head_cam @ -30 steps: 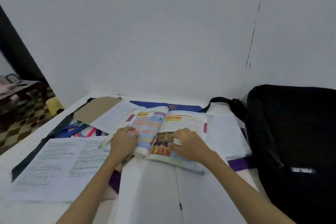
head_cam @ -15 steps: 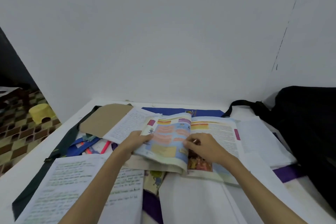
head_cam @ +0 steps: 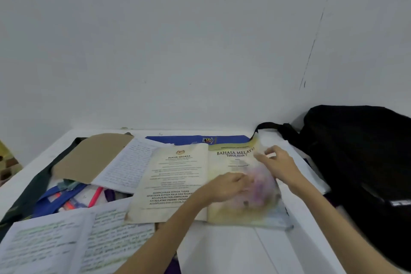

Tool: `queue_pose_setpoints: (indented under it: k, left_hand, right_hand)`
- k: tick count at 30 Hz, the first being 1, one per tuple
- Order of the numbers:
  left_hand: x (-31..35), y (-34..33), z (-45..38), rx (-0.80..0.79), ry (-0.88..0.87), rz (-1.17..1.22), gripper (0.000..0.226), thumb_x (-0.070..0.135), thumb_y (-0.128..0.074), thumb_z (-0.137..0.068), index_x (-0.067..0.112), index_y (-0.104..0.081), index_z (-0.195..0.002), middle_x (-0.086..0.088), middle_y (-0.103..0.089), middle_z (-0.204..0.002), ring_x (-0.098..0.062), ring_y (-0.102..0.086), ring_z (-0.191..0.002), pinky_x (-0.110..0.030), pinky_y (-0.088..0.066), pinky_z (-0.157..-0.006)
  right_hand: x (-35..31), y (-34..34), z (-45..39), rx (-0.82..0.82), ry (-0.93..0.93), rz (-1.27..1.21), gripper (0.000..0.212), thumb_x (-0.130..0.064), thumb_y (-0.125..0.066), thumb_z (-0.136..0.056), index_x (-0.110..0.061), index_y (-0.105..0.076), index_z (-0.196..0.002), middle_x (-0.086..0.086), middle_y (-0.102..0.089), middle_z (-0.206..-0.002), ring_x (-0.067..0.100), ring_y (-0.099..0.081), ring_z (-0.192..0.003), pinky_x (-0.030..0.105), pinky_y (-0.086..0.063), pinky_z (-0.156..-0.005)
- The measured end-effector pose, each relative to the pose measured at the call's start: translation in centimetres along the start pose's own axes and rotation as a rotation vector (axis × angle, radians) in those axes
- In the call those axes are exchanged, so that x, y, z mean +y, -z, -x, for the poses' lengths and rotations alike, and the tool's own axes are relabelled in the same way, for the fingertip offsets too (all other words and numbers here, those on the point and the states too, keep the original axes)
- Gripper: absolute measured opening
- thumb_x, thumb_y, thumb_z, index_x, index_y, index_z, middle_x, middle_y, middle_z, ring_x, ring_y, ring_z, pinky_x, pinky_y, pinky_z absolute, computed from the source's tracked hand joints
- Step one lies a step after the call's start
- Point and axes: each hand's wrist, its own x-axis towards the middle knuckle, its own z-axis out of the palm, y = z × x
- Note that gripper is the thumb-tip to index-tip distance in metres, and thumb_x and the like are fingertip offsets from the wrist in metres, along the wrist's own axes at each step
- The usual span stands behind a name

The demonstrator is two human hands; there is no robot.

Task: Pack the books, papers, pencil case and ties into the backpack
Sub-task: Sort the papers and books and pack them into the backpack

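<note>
Textbook [head_cam: 178,182] lies open on desk [head_cam: 233,251]; left hand [head_cam: 226,186] flat on title page, right hand [head_cam: 278,164] loosely spread, fingertips touching it; one backpack [head_cam: 360,162].

textbook [head_cam: 200,182] | left page: "RUKUN NEGARA" | right page: "BAHASA MELAYU TINGKATAN 1"

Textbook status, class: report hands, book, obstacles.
Left hand flat on title page. Right hand open above it. Textbook lies open. Backpack right; loose papers left.
</note>
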Motion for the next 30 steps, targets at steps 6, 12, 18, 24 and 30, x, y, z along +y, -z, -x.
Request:
queue_pose_setpoints:
  k: [6,12,18,24,30]
  left_hand:
    - [-5.4,4.4,2.0,0.436,0.014,-0.138,0.024,0.030,-0.054,-0.094,0.021,-0.062,-0.115,0.006,-0.059,-0.122,-0.009,-0.052,-0.114,-0.019,-0.037,-0.086]
    - [-12.4,9.3,5.8,0.579,0.556,-0.392,0.052,0.053,-0.044,-0.093,0.023,-0.040,-0.135,-0.008,-0.050,-0.133,-0.029,-0.048,-0.120,-0.044,-0.041,-0.101]
    - [-10.5,8.8,6.7,0.635,0.459,-0.271,0.050,0.052,-0.039,-0.095,0.023,-0.037,-0.136,-0.009,-0.056,-0.126,-0.025,-0.053,-0.115,-0.039,-0.041,-0.099]
    - [-4.7,8.6,5.4,0.689,0.131,0.452,0.032,0.029,-0.058,-0.092,0.029,-0.048,-0.123,-0.009,-0.054,-0.127,-0.023,-0.058,-0.106,-0.037,-0.049,-0.089]
    - [1.4,2.1,0.4,0.261,-0.053,0.464,0.050,0.053,-0.039,-0.094,0.057,-0.018,-0.139,0.008,-0.033,-0.148,-0.024,-0.040,-0.132,-0.045,-0.040,-0.104]
  right_hand:
    - [1.9,0.4,0.4,0.007,0.027,0.672,0.050,-0.034,-0.054,-0.092,-0.011,-0.042,-0.135,0.008,-0.047,-0.137,0.027,-0.042,-0.124,0.036,-0.038,-0.098]
    - [-1.8,-6.1,2.2,-0.247,0.285,0.546,0.036,-0.033,-0.051,-0.093,-0.020,-0.054,-0.126,-0.003,-0.051,-0.135,0.017,-0.040,-0.127,0.031,-0.031,-0.105]
    - [-3.3,-10.0,2.5,-0.372,0.325,0.485,0.040,-0.042,-0.051,-0.093,-0.012,-0.059,-0.119,0.003,-0.060,-0.121,0.021,-0.054,-0.110,0.033,-0.043,-0.095]
    - [-4.4,-5.6,2.0,-0.390,0.229,0.049,0.032,-0.047,-0.049,-0.093,-0.021,-0.063,-0.107,-0.004,-0.065,-0.108,0.013,-0.062,-0.094,0.025,-0.047,-0.082]
    - [-4.0,0.9,1.8,-0.274,0.081,-0.283,0.044,-0.058,-0.046,-0.088,-0.023,-0.062,-0.110,0.000,-0.070,-0.102,0.023,-0.069,-0.088,0.032,-0.054,-0.074]
